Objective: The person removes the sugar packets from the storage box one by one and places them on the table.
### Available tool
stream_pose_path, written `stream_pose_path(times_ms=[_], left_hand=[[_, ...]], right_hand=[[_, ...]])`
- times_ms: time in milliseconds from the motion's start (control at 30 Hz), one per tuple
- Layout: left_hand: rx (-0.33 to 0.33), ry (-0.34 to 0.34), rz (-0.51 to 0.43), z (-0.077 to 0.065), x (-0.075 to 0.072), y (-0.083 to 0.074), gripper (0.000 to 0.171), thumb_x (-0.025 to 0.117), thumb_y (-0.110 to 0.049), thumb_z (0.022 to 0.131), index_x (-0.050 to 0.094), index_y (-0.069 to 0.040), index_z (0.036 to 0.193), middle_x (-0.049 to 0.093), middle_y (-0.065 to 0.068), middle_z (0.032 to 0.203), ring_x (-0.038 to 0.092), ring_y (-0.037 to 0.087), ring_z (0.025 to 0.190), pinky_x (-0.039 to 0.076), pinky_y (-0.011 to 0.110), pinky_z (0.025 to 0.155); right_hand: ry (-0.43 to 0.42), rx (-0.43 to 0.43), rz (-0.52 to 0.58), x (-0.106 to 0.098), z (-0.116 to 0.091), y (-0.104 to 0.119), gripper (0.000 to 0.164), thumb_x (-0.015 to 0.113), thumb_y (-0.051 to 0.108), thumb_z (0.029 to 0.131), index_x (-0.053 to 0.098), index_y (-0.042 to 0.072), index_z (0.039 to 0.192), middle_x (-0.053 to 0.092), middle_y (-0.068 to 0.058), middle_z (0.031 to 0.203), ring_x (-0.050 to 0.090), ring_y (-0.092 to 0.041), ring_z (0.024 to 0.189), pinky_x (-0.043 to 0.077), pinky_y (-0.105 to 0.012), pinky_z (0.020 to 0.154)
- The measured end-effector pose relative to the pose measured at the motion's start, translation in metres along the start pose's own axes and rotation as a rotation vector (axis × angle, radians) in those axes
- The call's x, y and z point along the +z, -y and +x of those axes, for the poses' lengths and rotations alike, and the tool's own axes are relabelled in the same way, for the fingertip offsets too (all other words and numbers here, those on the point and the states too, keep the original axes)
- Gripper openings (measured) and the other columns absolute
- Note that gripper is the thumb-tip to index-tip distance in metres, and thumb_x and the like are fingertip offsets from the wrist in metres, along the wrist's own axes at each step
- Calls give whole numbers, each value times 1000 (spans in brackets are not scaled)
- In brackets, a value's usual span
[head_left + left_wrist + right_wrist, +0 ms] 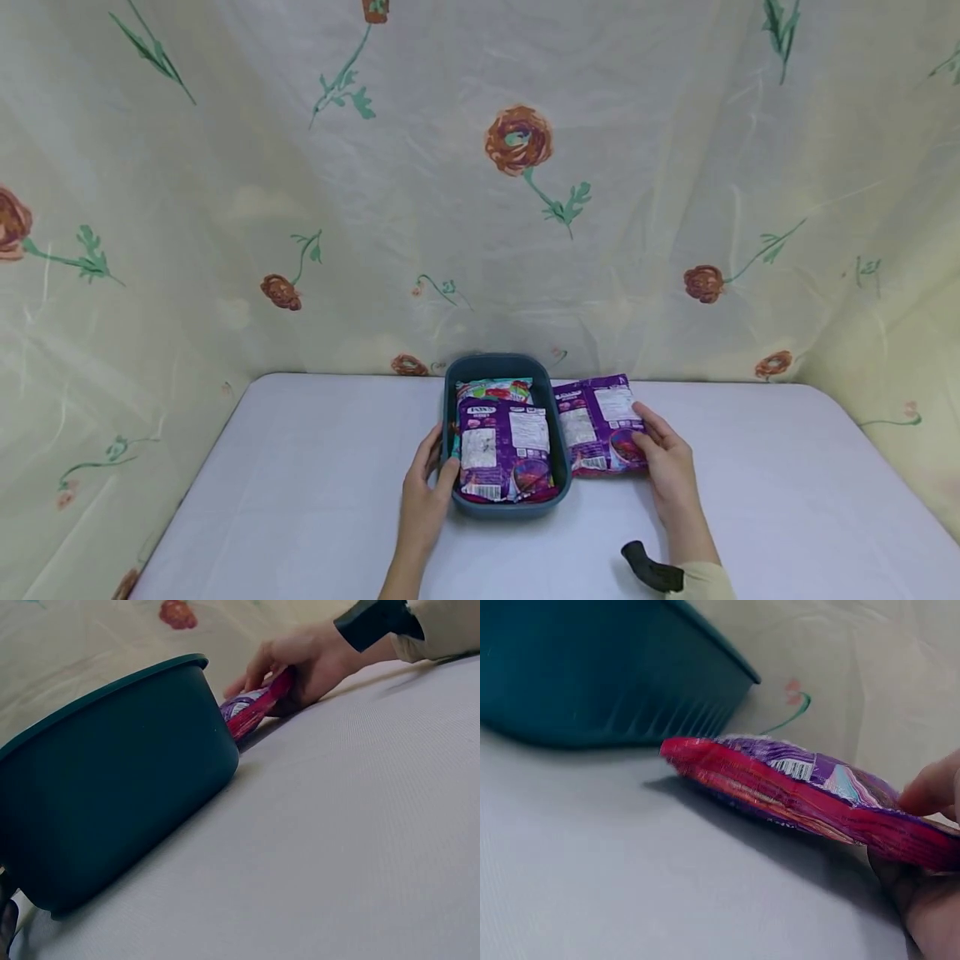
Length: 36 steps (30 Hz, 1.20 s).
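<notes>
The purple bag [600, 417] is just to the right of the blue-green tub [510, 511], and we see it in the right hand [675, 479]. The thumb and fingers of that hand pinch the bag by its right side. From the right wrist we can see some of the hand above the bag and some below it. The near part of the bag is up off the white table [300, 492], with a dark shadow under it. We cannot tell if its far end touches the table. Its near edge is pinkish red, and we can see white boxes and a barcode on the purple side.

The left hand [422, 500] rests on the left side of the tub. Its fingers look loose and lie along the wall, with the thumb near the front corner, so we see it touching the tub but not squeezing it.

Inside the tub we find another purple bag [498, 437], lying with its writing up. A turquoise bag [491, 389] peeks out from under it, at the far end. The tub stands flat on the table.

At the right wrist we see a light sleeve [705, 583] and a bent black piece [648, 569]. Behind the table hangs a pale cloth [615, 275] with brown-red flowers and green leaves.
</notes>
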State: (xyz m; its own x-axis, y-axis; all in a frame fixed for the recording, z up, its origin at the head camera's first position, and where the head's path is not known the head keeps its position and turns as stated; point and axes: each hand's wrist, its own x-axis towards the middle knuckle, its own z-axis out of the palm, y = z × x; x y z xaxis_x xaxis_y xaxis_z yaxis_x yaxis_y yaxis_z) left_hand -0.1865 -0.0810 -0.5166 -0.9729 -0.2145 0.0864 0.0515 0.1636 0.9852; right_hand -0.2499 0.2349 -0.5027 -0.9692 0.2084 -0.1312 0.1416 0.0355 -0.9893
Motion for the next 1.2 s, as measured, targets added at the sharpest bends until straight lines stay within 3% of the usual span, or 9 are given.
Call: stream_pose_path(times_ms=[100,200,300,400,567,767,933,1033,1200], left_hand=[[2,-3,-1,0,0,0,52,55,-24,93,40,-29,143,47,2,144,48,23,130,37,46,111],[4,-8,-3,0,0,0,52,56,-24,93,40,-28,143,48,1,143,49,22,129,38,45,111],[7,-11,-8,1,1,0,53,56,-24,93,40,-28,143,47,0,144,49,22,129,39,44,110],[17,-18,-26,1,2,1,56,56,-21,93,36,-28,145,43,-1,147,48,23,130,38,43,111],[29,-12,-61,0,2,3,57,55,-17,94,34,-23,146,39,2,150,44,26,134,37,40,112],[-8,15,-74,-6,-1,-13,52,53,-16,95,38,-17,145,43,9,147,43,26,134,37,37,112],[-18,26,-53,-12,-5,-32,52,52,-13,95,38,-11,145,45,12,145,45,26,133,38,36,111],[-15,27,-59,-11,-5,-30,52,53,-13,95,38,-11,144,45,12,144,46,27,132,39,36,110],[0,17,-86,-3,-1,-8,51,54,-18,95,39,-21,144,45,9,145,46,24,132,39,34,110]], right_hand=[[-42,-50,-184,1,1,-3,48,45,7,97,41,17,144,35,-6,152,36,-19,138,37,-14,106],[-69,-138,-315,3,3,-6,48,46,6,95,44,14,142,35,-7,152,37,-23,138,35,-27,112],[-84,-240,-396,4,3,-9,45,47,3,93,49,9,137,36,-10,151,33,-29,140,28,-41,117],[-94,-333,-470,5,1,-11,42,49,1,91,53,5,133,39,-13,149,32,-34,140,25,-47,117],[-103,-383,-547,6,-3,-10,40,49,1,90,56,2,129,41,-15,148,33,-38,138,27,-51,114],[-124,-411,-494,9,-10,8,32,46,4,93,59,4,122,45,-16,144,36,-36,136,36,-52,109],[-80,-320,-300,18,-16,26,33,46,8,96,56,7,127,50,-10,139,48,-19,126,45,-20,100],[-48,-214,-149,23,-20,33,34,46,11,98,53,10,131,55,-6,130,55,-5,113,45,-6,87],[26,-176,-21,29,-25,38,34,46,16,99,51,10,132,58,1,121,61,0,99,50,-12,87]])
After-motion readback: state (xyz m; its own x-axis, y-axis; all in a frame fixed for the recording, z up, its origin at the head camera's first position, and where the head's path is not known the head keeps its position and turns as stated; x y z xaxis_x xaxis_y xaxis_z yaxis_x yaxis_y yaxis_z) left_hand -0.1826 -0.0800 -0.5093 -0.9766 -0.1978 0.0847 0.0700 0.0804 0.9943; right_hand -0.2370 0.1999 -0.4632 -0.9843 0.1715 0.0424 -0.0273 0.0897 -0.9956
